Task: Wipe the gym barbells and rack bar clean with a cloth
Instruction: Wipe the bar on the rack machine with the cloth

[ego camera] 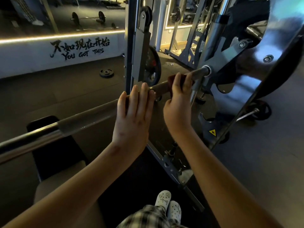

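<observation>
Head view, looking down along both of your forearms. The long grey steel rack bar (82,124) runs from the near left up to the far right, where it meets a chrome collar (207,69) on the silver machine frame (246,89). Your left hand (133,116) rests on top of the bar about midway along its visible length. Its fingers are straight and close together, laid over the far side, and they grasp nothing. Just to its right, apart from it, your right hand (179,99) is curled over the bar and grips a dark red cloth (171,79) against the metal. The cloth sits on the bar between the left hand and the collar, and it shows at the fingertips and below the thumb.

A black padded bench (54,145) lies under the bar at the near left. A black round weight plate (106,73) lies flat on the dark floor at the far left, in front of a white wall band (24,58) lettered "YOU GOT THIS". A loaded barbell (88,18) appears farther back. White perforated clogs (169,206) and plaid fabric (148,216) occupy the near edge.
</observation>
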